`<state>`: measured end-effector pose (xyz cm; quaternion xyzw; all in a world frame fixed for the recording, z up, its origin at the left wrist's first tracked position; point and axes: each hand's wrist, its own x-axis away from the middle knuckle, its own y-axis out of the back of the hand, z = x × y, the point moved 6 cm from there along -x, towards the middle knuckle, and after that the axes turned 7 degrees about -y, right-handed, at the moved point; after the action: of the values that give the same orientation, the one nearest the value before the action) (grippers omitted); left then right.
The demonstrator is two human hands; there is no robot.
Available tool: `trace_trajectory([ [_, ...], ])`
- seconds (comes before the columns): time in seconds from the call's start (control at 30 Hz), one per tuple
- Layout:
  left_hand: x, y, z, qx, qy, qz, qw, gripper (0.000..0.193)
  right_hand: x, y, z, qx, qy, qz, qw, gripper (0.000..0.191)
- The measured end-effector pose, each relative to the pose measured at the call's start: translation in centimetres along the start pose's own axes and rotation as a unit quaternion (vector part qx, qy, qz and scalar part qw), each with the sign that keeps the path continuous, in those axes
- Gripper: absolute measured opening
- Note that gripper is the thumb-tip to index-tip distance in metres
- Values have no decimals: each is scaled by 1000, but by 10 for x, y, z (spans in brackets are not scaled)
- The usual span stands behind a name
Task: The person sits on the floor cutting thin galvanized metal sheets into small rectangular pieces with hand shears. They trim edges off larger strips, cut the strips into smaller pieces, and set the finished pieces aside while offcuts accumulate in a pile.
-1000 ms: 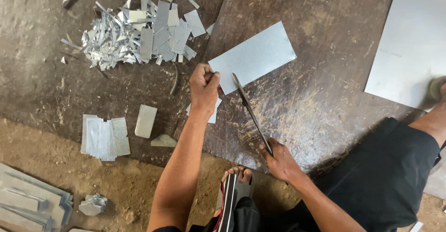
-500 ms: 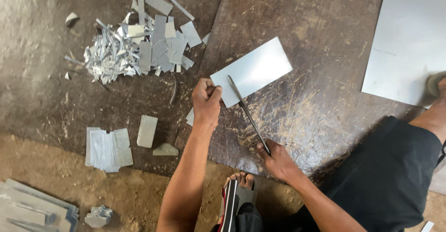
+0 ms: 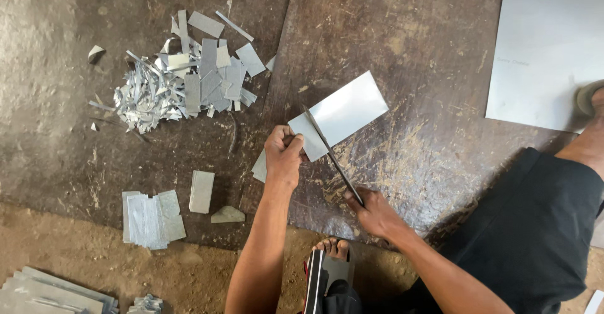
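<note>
My left hand (image 3: 284, 155) grips the near-left corner of a small rectangular metal sheet (image 3: 349, 111) that lies on a dark rusty metal plate (image 3: 390, 43). My right hand (image 3: 373, 212) holds the handles of long metal shears (image 3: 331, 156). Their blades cross the sheet's left end, right beside my left hand's fingers. Under my left hand another cut strip (image 3: 259, 166) pokes out.
A heap of metal scraps and strips (image 3: 182, 81) lies at the upper left. Cut rectangles (image 3: 151, 218) and a single piece (image 3: 201, 191) sit at the lower left, stacked strips (image 3: 50, 295) in the corner. A large sheet (image 3: 547, 43) lies upper right. My sandalled foot (image 3: 330, 270) is below.
The shears' blades have moved along the sheet's left end. Both hands keep their grips.
</note>
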<state>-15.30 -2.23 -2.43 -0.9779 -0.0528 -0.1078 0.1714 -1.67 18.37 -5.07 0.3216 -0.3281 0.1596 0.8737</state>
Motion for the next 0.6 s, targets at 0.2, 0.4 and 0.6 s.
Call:
trace_trajectory([
  [0.2,-1,40,30,-44,65,-93,993,7,10,6,-18,166,-81,-36,982,40],
  [0.4,17,105,13,-221,-105,-134,960,10,25,59,4,190,132,-254,939,49],
  [0.6,34,103,-4,-540,-247,-138,793,12,-86,96,86,309,177,-163,920,39],
])
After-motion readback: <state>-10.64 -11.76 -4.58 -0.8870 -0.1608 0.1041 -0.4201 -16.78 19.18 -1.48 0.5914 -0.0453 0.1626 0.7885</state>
